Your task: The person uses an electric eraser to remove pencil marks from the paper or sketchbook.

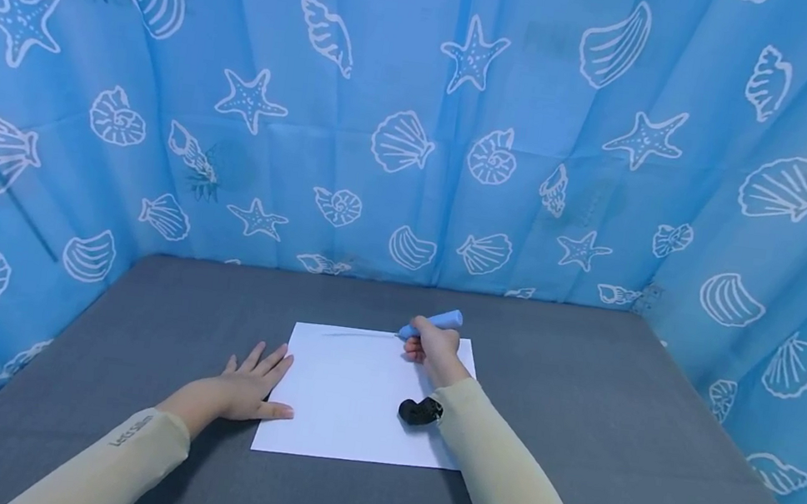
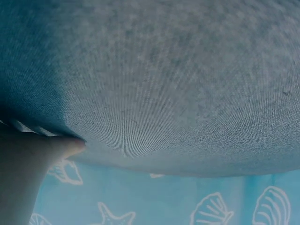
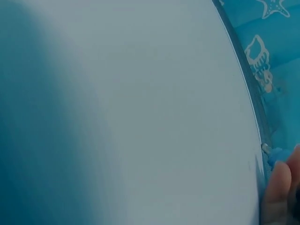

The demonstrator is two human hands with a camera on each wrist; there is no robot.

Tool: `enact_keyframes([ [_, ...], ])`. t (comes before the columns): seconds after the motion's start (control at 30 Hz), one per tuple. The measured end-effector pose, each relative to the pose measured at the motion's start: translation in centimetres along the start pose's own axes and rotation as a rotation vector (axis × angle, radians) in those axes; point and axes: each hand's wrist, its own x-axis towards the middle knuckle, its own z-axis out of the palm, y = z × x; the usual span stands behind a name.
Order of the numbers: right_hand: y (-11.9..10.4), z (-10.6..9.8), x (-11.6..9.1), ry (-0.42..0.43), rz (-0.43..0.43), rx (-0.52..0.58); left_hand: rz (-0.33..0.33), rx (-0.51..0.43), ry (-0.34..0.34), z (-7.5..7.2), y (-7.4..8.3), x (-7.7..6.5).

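A white sheet of paper (image 1: 347,401) lies flat on the grey cloth-covered table. My right hand (image 1: 438,350) pinches a thick blue marker (image 1: 446,319) over the sheet's upper right part, its tip at the paper. A faint thin line (image 1: 355,334) runs along the top of the sheet, ending near that tip. In the right wrist view the marker (image 3: 277,155) shows at the right edge, between the fingertips (image 3: 280,178). My left hand (image 1: 247,384) rests with fingers spread at the sheet's left edge, thumb on the paper. The left wrist view shows only part of this hand (image 2: 33,159).
Grey cloth (image 1: 624,422) covers the table all around the paper. A blue curtain (image 1: 410,194) with white shells and starfish stands behind the table and along both sides. A black object (image 1: 418,411) sticks out from the right sleeve's cuff above the paper.
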Motion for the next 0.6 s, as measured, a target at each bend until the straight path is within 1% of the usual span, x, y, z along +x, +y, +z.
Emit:
enact_keyframes([
  [0.17,-0.1,-0.3,0.0,-0.035,0.007,-0.027,-0.014,0.016,0.015,0.0,0.4,0.0],
  [0.3,-0.2,-0.5,0.2,-0.061,0.018,0.019,-0.031,0.013,0.037,0.1,0.7,-0.3],
  [0.43,-0.1,-0.9,0.5,-0.125,0.027,0.066,-0.039,-0.012,0.052,0.0,1.0,-0.4],
  [0.53,-0.1,-1.2,0.7,-0.169,0.035,0.078,-0.039,-0.019,0.06,-0.1,1.1,-0.4],
  [0.6,-0.1,-1.2,0.6,-0.182,0.028,0.061,-0.04,-0.009,0.06,-0.1,1.1,-0.3],
])
